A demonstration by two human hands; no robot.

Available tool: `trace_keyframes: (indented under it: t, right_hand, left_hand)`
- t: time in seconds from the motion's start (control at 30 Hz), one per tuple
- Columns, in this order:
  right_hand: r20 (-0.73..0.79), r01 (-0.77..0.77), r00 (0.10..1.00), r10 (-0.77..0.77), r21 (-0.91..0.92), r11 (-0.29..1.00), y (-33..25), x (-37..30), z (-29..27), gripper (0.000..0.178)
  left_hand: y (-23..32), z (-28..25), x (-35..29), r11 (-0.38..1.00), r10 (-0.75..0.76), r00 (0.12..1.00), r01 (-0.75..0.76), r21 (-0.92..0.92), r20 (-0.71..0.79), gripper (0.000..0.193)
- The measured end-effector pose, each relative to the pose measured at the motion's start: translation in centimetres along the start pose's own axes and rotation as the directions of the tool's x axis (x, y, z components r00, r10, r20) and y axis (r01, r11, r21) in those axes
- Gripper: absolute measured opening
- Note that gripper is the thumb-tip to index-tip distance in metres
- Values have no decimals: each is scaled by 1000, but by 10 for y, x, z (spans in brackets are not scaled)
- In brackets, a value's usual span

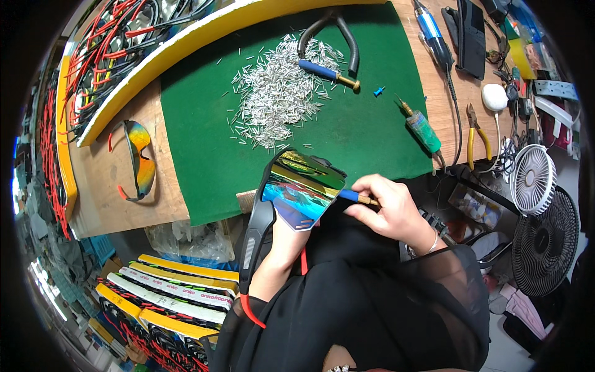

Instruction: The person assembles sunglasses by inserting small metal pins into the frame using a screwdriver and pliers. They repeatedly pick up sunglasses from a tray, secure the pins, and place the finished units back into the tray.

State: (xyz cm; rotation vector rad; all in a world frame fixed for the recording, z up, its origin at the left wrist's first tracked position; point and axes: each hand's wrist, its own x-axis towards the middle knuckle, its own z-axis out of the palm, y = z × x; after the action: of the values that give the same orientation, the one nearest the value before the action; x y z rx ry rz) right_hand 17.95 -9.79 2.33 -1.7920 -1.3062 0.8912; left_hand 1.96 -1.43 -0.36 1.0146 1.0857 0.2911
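My left hand (291, 239) is closed around a pair of wraparound sports sunglasses (304, 183) with a mirrored lens, held over my lap at the mat's near edge. Their black arm with a red tip hangs down on the left; the lens hides most of my fingers. Between the thumb and fingers of my right hand (393, 211) is a slim blue-handled tool (350, 195) with a brass-coloured part. Its far end meets the right edge of the glasses, and I cannot tell whether it touches a hinge there. Beyond them lies a heap of small silver pins (276, 93).
On the green mat (365, 136) lie black-handled pliers (353, 53), another blue-handled tool (319, 69), a blue push pin (379, 91) and a green-handled corded tool (423, 130). Orange-lensed sunglasses (141, 161) rest left. Yellow-handled cutters (477, 139) and fans (534, 180) stand right; yellow-edged trays (180, 266) below left.
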Motion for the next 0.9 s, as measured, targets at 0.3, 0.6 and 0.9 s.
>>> trace_keyframes:
  t: [0.3, 0.6, 0.9]
  right_hand:
    - [-61, -14, 998, 16, 22, 1000, -2, 1, 1, 22]
    - [2, 18, 1000, -18, 4, 1000, 0, 1, -2, 17]
    - [-51, 102, 993, -104, -52, 993, -1, 3, 0, 27]
  left_hand:
    - [7, 2, 0, 999, -10, 1000, 12, -45, 30, 31]
    - [3, 2, 2, 999, 29, 999, -28, -28, 38, 32]
    - [6, 4, 1, 1000, -14, 1000, 14, -23, -6, 35]
